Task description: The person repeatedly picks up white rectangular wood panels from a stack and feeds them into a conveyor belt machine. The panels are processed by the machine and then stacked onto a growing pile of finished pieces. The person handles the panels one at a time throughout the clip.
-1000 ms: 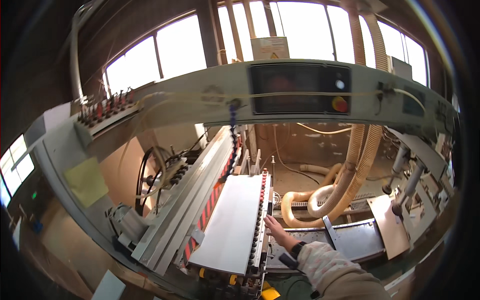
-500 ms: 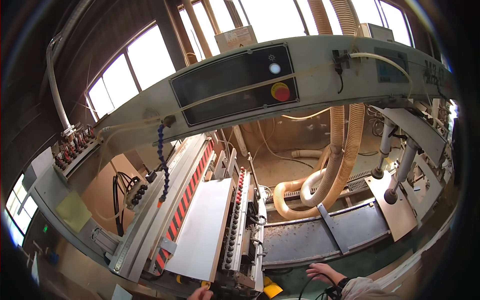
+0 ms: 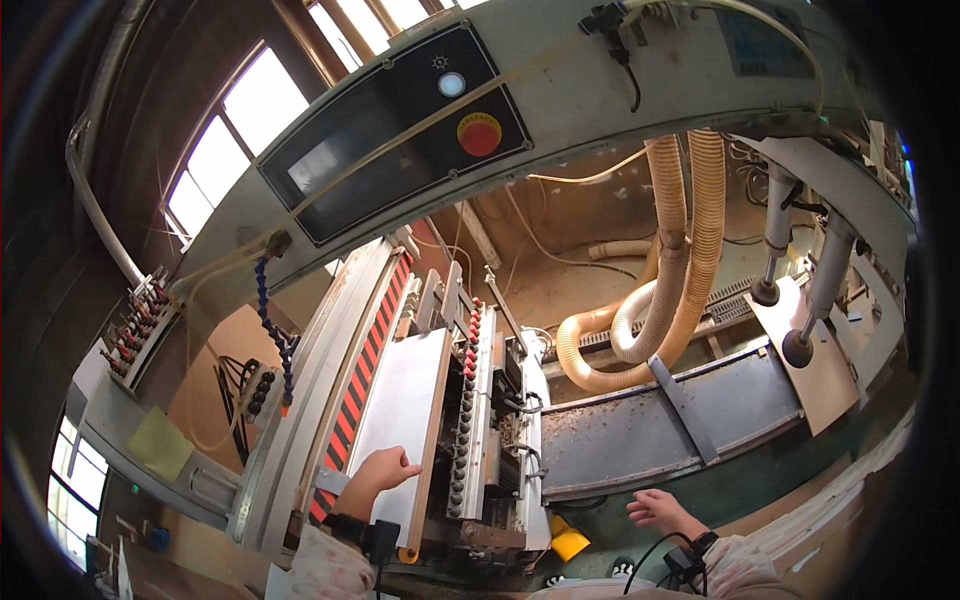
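Note:
A white panel (image 3: 402,365) with a brown edge lies lengthwise on the machine bed. Above its near part is my left hand (image 3: 385,468), its fingers curled in and one digit pointing to the right; I see nothing in it, and cannot tell whether it touches the panel. My right hand (image 3: 655,509) hangs free to the right, past the yellow piece near the floor, fingers loosely bent and apart, holding nothing. Dark bands and a black cable are at both wrists.
Red and black knobs (image 3: 467,400) line the panel's right side; a red-and-black striped strip (image 3: 370,375) runs along its left. Overhead crosses a beam with a red stop button (image 3: 480,134). Ribbed hoses (image 3: 705,230) and a grey trough (image 3: 620,445) stand at the right.
My left hand has come up from the lower edge to over the white panel. My right hand stays out to the right, slightly moved. The view has tilted downward.

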A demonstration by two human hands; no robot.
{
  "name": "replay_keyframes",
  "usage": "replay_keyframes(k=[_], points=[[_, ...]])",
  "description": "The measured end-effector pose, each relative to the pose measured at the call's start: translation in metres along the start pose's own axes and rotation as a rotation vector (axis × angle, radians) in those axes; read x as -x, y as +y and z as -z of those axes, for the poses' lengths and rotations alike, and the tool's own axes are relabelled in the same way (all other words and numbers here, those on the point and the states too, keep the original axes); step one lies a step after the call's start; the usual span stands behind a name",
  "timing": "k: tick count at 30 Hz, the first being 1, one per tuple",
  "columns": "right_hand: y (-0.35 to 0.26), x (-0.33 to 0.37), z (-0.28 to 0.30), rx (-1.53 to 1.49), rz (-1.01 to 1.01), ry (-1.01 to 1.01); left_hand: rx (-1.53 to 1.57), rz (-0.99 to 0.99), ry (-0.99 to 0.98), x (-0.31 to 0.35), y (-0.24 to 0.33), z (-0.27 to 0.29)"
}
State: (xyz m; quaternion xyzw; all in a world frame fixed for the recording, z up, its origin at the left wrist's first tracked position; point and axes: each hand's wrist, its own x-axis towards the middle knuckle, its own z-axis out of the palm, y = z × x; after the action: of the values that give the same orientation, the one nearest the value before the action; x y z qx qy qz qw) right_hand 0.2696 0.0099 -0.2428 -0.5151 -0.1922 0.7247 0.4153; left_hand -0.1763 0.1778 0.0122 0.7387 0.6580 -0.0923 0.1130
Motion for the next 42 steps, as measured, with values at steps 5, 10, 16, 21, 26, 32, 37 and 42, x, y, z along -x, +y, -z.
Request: replay_keyframes(k=[5,10,16,21,26,32,37,42], points=[[-0.017,0.002,0.021,-0.038,0.070,0.134,-0.045,0.069,0.029,-0.034,-0.007,-0.019],[-0.049,-0.015,0.008,0.012,0.076,0.076,-0.082,0.082,0.108,-0.045,-0.005,-0.033],[-0.093,-0.073,-0.109,0.275,0.056,-0.253,-0.046,0.062,0.138,-0.047,-0.008,-0.030],[-0.086,-0.122,-0.218,0.325,0.026,-0.526,-0.049,0.033,0.031,-0.057,-0.004,-0.018],[-0.070,-0.147,-0.264,0.320,-0.030,-0.627,0.005,0.002,0.029,-0.056,-0.009,-0.011],[-0.065,-0.166,-0.271,0.225,-0.051,-0.618,0.247,-0.008,0.114,-0.046,-0.032,0.035],[-0.069,-0.174,-0.302,0.117,-0.055,-0.671,0.658,0.078,0.068,-0.031,-0.047,0.077],[-0.089,-0.175,-0.353,-0.012,-0.007,-0.498,0.759,0.073,-0.034,-0.039,-0.044,0.063]])
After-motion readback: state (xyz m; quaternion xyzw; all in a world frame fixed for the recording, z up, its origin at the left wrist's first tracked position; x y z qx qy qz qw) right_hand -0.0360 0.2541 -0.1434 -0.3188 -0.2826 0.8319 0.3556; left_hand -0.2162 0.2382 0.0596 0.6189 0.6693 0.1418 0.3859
